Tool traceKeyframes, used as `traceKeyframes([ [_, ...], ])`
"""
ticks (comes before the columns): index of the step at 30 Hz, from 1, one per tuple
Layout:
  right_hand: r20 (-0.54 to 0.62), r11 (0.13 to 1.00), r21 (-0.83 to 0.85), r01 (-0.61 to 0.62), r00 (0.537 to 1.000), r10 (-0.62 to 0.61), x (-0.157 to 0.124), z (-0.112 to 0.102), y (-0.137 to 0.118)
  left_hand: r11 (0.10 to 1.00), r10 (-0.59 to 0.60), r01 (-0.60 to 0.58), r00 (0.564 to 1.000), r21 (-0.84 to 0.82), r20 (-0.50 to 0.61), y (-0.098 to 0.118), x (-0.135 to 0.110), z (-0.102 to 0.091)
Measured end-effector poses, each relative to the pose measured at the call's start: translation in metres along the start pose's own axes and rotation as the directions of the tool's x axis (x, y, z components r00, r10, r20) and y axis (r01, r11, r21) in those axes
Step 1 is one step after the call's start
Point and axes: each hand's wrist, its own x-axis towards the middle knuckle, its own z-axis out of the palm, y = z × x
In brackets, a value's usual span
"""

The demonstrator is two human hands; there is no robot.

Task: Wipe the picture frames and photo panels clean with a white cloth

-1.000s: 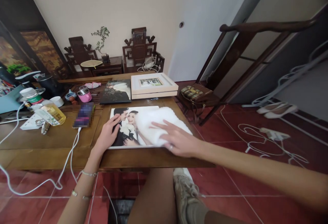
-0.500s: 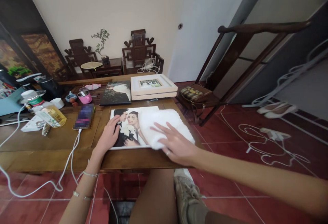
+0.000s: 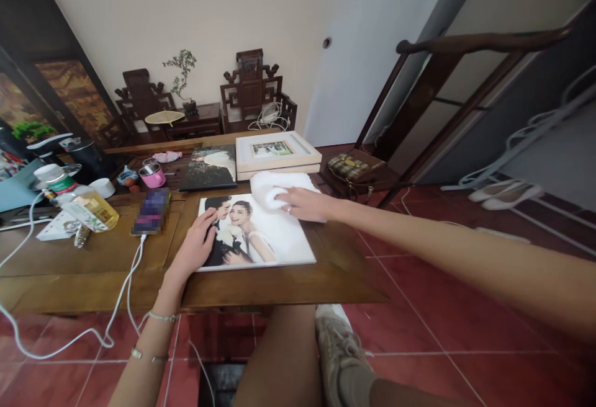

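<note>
A photo panel [image 3: 261, 233] showing a couple lies flat on the wooden table [image 3: 279, 286]. My left hand [image 3: 198, 242] rests on the panel's left edge, fingers stretched out flat with nothing in them. At the panel's far right corner, my right hand [image 3: 302, 203] is closed on a white cloth [image 3: 261, 185]. Part of the cloth is bunched up under the fingers, and the rest spreads over the panel's back edge and the table beyond it.
Behind the panel lie a dark photo panel [image 3: 209, 168] and pale stacked frames [image 3: 279, 157]. At left are a phone [image 3: 151, 211] on a white cable, a bottle of yellow liquid [image 3: 88, 205] and a pink cup [image 3: 153, 175]. A wooden chair [image 3: 414, 97] stands at right, holding a bag [image 3: 354, 168].
My right hand has moved the cloth away from me, from the panel's right half to its far right corner, uncovering that half. My left hand stays on the panel's left edge.
</note>
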Motion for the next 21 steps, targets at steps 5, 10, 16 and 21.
traceKeyframes([
  [5,-0.054,0.999,-0.016,-0.052,0.997,0.051,-0.021,0.012,-0.024,1.000,-0.018,0.018,1.000,-0.010,-0.008,0.002,0.000,0.000],
  [10,-0.188,0.980,-0.051,0.195,0.961,-0.201,-0.093,0.043,-0.077,1.000,-0.023,0.023,1.000,0.004,-0.004,-0.001,0.000,0.002],
  [16,-0.131,0.923,-0.041,0.382,0.914,-0.384,-0.097,0.040,-0.082,1.000,-0.014,0.014,1.000,0.006,0.004,-0.001,-0.001,0.002],
  [21,-0.048,0.970,-0.038,0.239,0.969,-0.240,-0.036,0.017,-0.033,1.000,-0.015,0.015,1.000,0.009,0.022,-0.002,-0.002,0.002],
])
